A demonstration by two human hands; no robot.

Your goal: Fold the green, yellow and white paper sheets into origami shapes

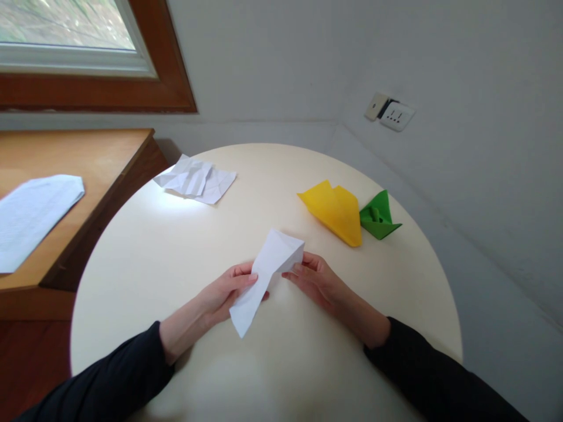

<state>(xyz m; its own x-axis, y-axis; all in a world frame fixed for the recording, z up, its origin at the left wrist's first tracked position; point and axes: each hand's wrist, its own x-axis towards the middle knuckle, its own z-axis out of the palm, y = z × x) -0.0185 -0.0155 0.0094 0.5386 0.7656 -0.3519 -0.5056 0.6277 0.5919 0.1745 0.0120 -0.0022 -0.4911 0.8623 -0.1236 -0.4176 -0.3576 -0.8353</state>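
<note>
Between my two hands is a folded sheet of white paper (264, 275), a long narrow strip with a pointed lower end and a flap bent out at its upper right. My left hand (231, 291) grips the strip's left edge, thumb on top and fingers underneath. At the flap on the right, my right hand (319, 280) pinches the paper between thumb and fingers. Beyond my right hand lie a folded yellow paper (336, 211) and, beside it, a green folded paper piece (379, 218) with raised points.
The round cream table (145, 281) fills the middle. Creased white sheets (197, 179) lie at its far left edge. A wooden desk (118, 155) on the left carries a white cloth-like item (39, 217). A wall socket (397, 115) is on the right wall.
</note>
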